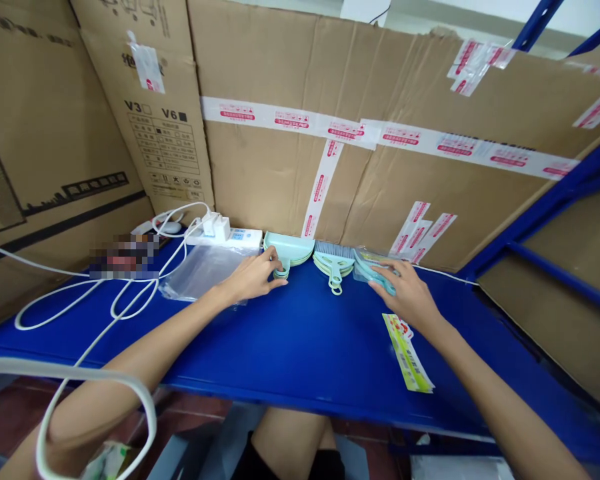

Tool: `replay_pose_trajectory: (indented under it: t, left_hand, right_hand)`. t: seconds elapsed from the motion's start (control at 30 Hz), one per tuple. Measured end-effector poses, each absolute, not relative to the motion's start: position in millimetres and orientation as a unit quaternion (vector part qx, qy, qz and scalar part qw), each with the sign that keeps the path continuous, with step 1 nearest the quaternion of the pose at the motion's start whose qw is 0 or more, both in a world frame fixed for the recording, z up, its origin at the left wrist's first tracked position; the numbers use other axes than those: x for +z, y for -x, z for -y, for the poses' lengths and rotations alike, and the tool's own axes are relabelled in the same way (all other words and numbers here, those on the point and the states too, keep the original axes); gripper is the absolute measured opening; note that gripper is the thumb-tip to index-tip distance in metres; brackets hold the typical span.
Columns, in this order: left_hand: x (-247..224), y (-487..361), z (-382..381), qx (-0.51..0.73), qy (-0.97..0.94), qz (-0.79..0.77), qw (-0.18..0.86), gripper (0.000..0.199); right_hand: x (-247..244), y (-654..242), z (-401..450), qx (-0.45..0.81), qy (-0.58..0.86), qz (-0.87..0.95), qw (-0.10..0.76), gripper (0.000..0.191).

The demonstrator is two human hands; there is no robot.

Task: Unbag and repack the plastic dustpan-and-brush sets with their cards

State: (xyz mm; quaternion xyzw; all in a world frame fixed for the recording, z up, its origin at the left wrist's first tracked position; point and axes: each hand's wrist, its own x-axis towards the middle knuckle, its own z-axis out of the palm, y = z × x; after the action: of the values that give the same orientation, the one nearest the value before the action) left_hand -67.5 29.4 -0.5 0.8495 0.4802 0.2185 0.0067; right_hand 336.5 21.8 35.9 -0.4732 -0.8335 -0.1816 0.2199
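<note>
Whereas the right grip (405, 290) appears closed on a curved pale-blue piece (377, 273), right of centre in the frame, the left grip (253, 275) is harder to read: fingers at the handle of a mint-green dustpan (290, 247), thumb standing apart below. Cannot tell whether it pinches the handle or only touches it.

Between the two, mid-frame: a hand brush (334, 253), grey bristles toward the back, looped handle toward the near edge, neither hand on it. Dustpan, brush and blue piece stand in a rough row along the back of the blue counter (290, 347).

Step in hand, as judged: placing or straightening the pieces in that row. Next move, if the blue piece is to lie flush with its neighbours, calls for a small turn of the right wrist and a clean release. Clear film shows by that piece; it could snag.

Farther out: yellow-green printed cards (409, 357) lower right, below the right wrist; clear plastic bags (200, 273) left of centre, behind the left forearm; power strip (245, 238) with white chargers (217, 227) beyond them. White cable (135, 283) loops across the left. Taped cardboard (265, 67) backs everything.
</note>
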Motion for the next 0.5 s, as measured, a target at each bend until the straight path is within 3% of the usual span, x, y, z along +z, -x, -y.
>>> replay_pose_trajectory:
  t: [0.3,0.5]
  left_hand:
    - [-10.7,63.2,-38.7,0.358,-0.816,-0.451,0.051,0.024]
    - [19.7,60.7,-22.9,0.451,-0.762,-0.459,0.067,0.020]
  right_hand:
    - [32.8,-320.1,-44.1,-0.066,0.420,0.805,0.415,0.024]
    - [34.9,-349.3,-33.2,-0.067,0.471,0.728,0.494,0.024]
